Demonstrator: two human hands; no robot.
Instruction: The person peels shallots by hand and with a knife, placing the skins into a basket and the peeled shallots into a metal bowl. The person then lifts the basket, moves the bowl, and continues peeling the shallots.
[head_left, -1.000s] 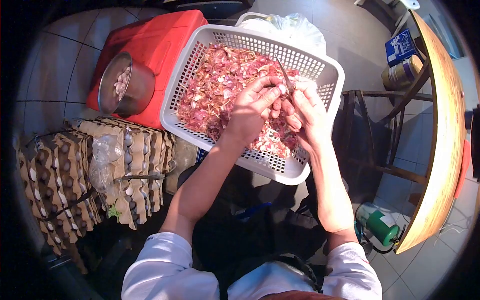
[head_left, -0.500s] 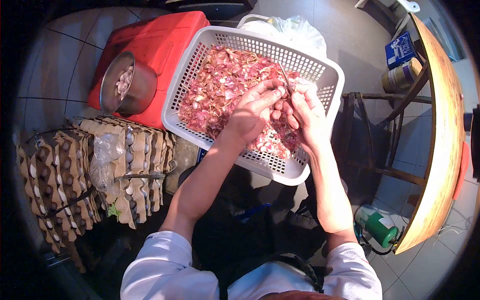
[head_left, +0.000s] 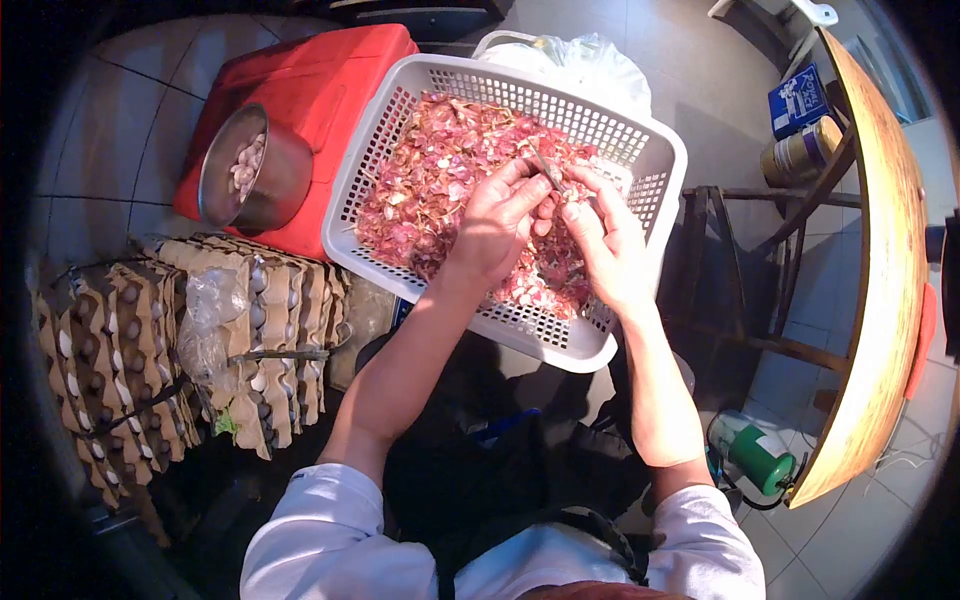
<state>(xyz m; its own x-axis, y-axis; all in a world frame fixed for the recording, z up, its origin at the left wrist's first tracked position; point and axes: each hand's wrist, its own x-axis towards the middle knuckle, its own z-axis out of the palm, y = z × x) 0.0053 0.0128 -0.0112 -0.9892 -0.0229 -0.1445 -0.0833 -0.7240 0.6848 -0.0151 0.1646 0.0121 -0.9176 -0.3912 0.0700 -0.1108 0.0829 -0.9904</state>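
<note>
Both hands meet above a grey-white perforated plastic basket (head_left: pixel 350 190) that holds a heap of reddish-purple shallots and loose papery skins (head_left: pixel 430 190). My right hand (head_left: pixel 608 235) is closed, thumb and index finger pinching a small knife (head_left: pixel 541 160). The blade points up and left, its tip over the heap. My left hand (head_left: pixel 500 220) has its fingers curled and its thumb beside the blade. Whatever sits inside those fingers is hidden, too small to name. The fingertips of the two hands almost touch.
Left of the basket, a metal pot (head_left: pixel 280 180) with pale peeled pieces (head_left: pixel 247 165) rests tilted in view on a red box (head_left: pixel 340 90). Stacked egg trays (head_left: pixel 270 340) stand below it. A wooden table (head_left: pixel 880 270) edges the right side, near a green canister (head_left: pixel 760 460).
Both hands have shifted slightly left, and the knife has moved with them, its blade now leaning more to the left. The right fingers have extended toward the left hand.
</note>
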